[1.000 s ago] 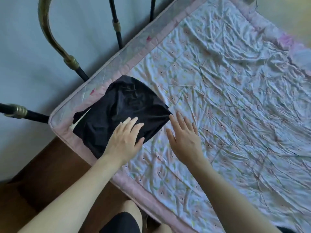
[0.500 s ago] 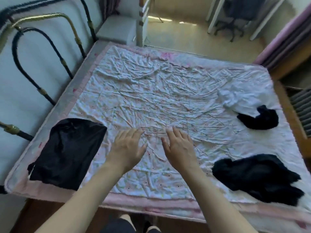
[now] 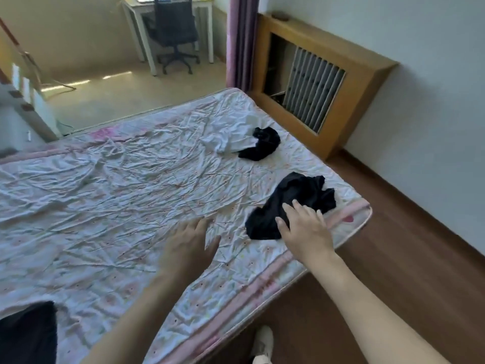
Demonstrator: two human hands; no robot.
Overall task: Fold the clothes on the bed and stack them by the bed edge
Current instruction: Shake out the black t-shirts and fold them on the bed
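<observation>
A crumpled black garment [image 3: 301, 195] lies near the bed's right front corner. My right hand [image 3: 304, 228] hovers over its near end with fingers spread and straight, holding nothing. My left hand [image 3: 190, 245] is open over the bare sheet to the left of that garment. A second crumpled black garment [image 3: 263, 145] lies farther back by a white garment [image 3: 231, 132]. The folded black garment [image 3: 27, 334] sits at the bed's front left edge, partly cut off by the frame.
The bed [image 3: 105, 206] has a wrinkled floral sheet with a pink border. A wooden radiator cover [image 3: 322, 82] stands against the right wall. Wooden floor runs along the bed's right side. A desk and office chair [image 3: 173, 30] stand in the far room.
My view has swung right, away from the folded black garment. Both hands left it and moved across the sheet; my right hand now reaches over the crumpled black garment at the right corner.
</observation>
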